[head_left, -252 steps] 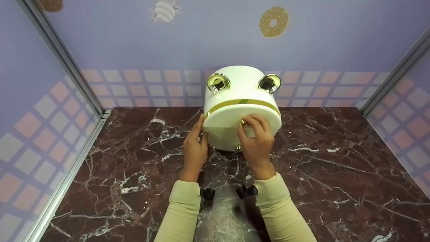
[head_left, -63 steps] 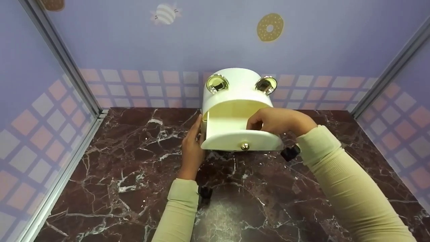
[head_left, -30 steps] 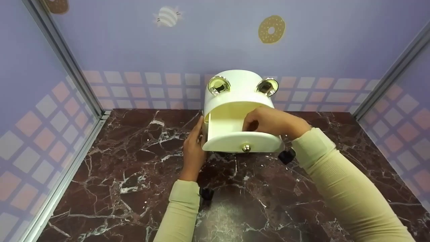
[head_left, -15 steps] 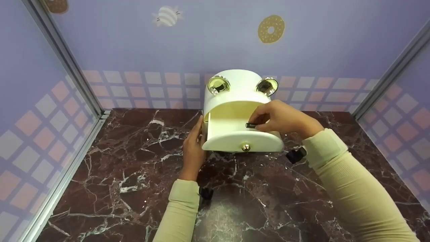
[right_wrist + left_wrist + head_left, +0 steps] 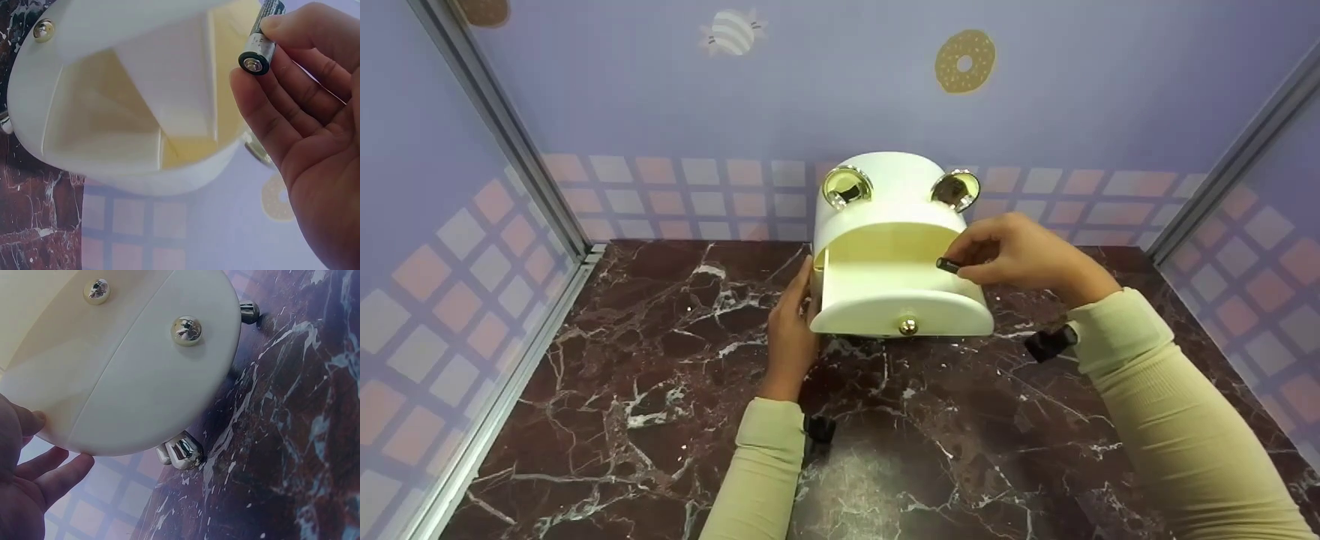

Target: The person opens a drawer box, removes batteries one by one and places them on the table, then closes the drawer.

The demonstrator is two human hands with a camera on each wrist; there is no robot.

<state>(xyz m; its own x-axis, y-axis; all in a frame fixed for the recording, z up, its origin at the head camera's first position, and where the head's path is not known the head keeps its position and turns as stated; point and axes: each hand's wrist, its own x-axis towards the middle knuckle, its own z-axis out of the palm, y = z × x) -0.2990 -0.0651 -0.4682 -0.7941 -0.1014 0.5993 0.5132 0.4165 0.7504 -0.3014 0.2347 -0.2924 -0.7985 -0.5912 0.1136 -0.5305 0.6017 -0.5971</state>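
My right hand (image 5: 1020, 251) pinches a small dark battery (image 5: 948, 265) between thumb and fingers, above the right side of a pulled-out drawer. The right wrist view shows the battery's (image 5: 260, 48) silver band and metal end. The drawer front (image 5: 859, 318), white with a gold knob (image 5: 908, 325), belongs to a rounded white storage box (image 5: 896, 166) with two gold ear-like ornaments. My left hand (image 5: 793, 334) rests along the box's left side, its fingers fairly straight. In the left wrist view its fingertips (image 5: 84, 462) touch the box's edge.
The box stands on a dark red marbled tabletop (image 5: 675, 420), close to the lilac back wall (image 5: 840, 82). Side panels with metal-framed edges (image 5: 502, 142) rise at left and right. Short metallic feet (image 5: 184, 451) support the box.
The front was closed at first, with my right hand at its knob; later it stood open. My right hand reached inside, then came up and rightward with the battery. My left hand stayed put.
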